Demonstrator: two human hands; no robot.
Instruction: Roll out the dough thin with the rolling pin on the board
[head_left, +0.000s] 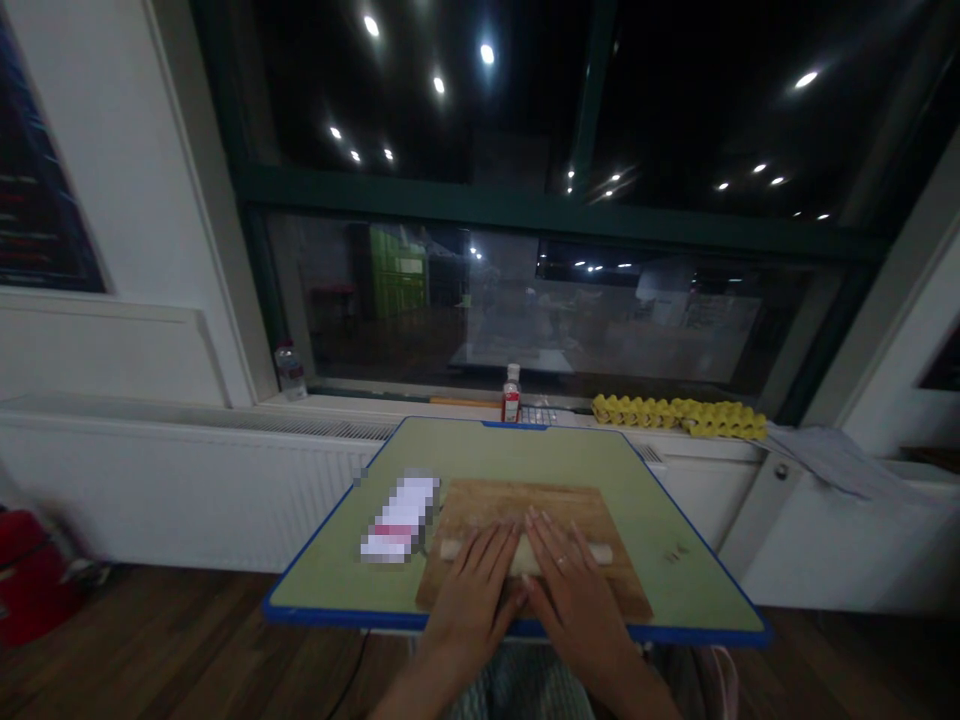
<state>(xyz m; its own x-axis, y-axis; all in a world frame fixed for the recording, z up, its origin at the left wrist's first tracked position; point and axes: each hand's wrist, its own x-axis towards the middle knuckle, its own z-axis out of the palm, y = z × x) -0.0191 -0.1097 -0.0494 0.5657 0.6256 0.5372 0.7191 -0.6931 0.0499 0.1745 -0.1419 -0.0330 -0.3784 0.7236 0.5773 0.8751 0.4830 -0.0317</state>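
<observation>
A pale roll that looks like dough (524,558) lies crosswise on the wooden cutting board (525,494). Its middle shows between my hands and looks thicker than the thin ends, which stick out at either side. My left hand (474,590) rests flat over the left part, fingers stretched forward. Over the right part lies my right hand (576,592), also flat with fingers extended and a ring on one of them. The two thumbs come close together at the near side of the roll. Both palms hide most of its length.
The board sits on a green table (480,450) with a blue edge. A blurred-out phone-like screen (401,520) lies left of the board. On the windowsill behind stand a red-labelled bottle (511,396), yellow egg trays (679,415) and a clear bottle (290,372).
</observation>
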